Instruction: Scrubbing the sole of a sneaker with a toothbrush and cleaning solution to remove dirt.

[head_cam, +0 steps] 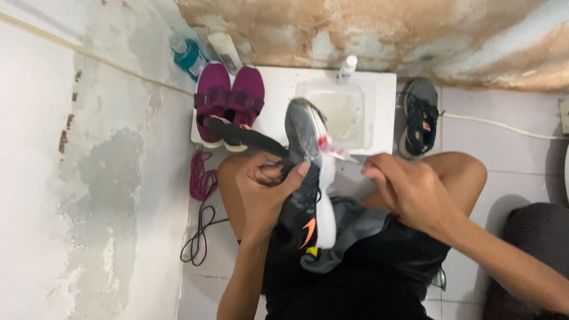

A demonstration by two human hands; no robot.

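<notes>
My left hand point(268, 185) grips a black sneaker point(307, 178) with a white sole and an orange mark, holding it over my lap, toe pointing away. A dark insole point(244, 136) sticks out to the left from under that hand. My right hand point(409, 188) holds a small brush point(333, 149) with a clear handle and pink-red bristles, its head pressed against the sneaker's white sole edge. A grey cloth point(354, 228) lies on my lap under the shoe.
A white table point(382, 106) holds a clear water tub point(341, 106), a white bottle point(347, 66) and a pair of magenta shoes point(230, 98). The matching black sneaker point(419, 117) lies on the floor right. Pink laces point(201, 175) and black laces point(198, 237) lie left. A teal bottle point(189, 58) stands by the wall.
</notes>
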